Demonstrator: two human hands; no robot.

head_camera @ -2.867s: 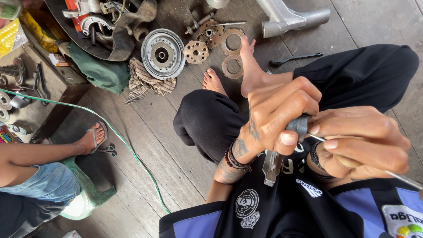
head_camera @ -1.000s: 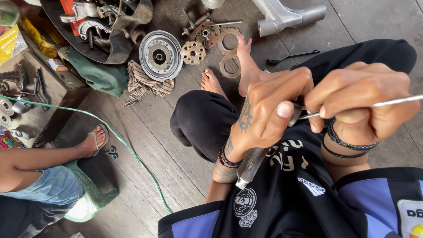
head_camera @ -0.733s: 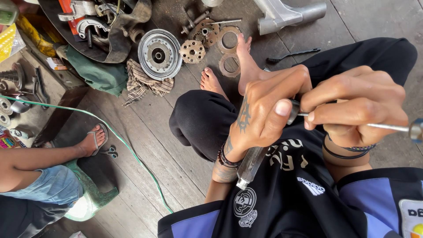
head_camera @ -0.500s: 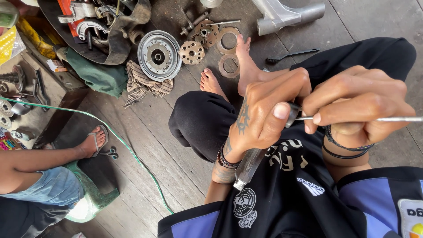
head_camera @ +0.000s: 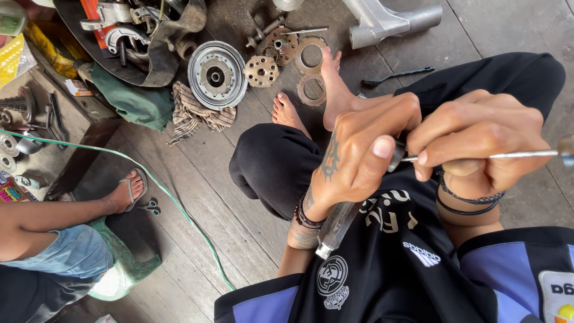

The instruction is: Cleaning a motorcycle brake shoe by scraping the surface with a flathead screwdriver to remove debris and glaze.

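A seated person works a small part close to the chest, above crossed legs on a plank floor [head_camera: 197,197]. The left hand [head_camera: 359,155] is curled tight around a dark metal part [head_camera: 397,154], thumb pressed on top; a steel shaft [head_camera: 338,224] sticks down out of the fist toward the lap. The right hand [head_camera: 478,140] is pinched shut on a thin rod [head_camera: 514,154], whose tip meets the part between the two hands, which sit knuckle to knuckle. What the rod does inside the part is hidden by the fingers.

Done well, this step seems to call for a steady left grip, the rod kept in line with the part, and light pressure so the tip does not slip toward the thumb.

Well apart on the floor lie a round hub [head_camera: 217,75], a small disc [head_camera: 261,70], flat rings [head_camera: 311,55], a striped rag [head_camera: 194,113] and a grey casting [head_camera: 382,21]. A green cord [head_camera: 179,209] crosses the boards past another person's sandalled foot [head_camera: 125,194].
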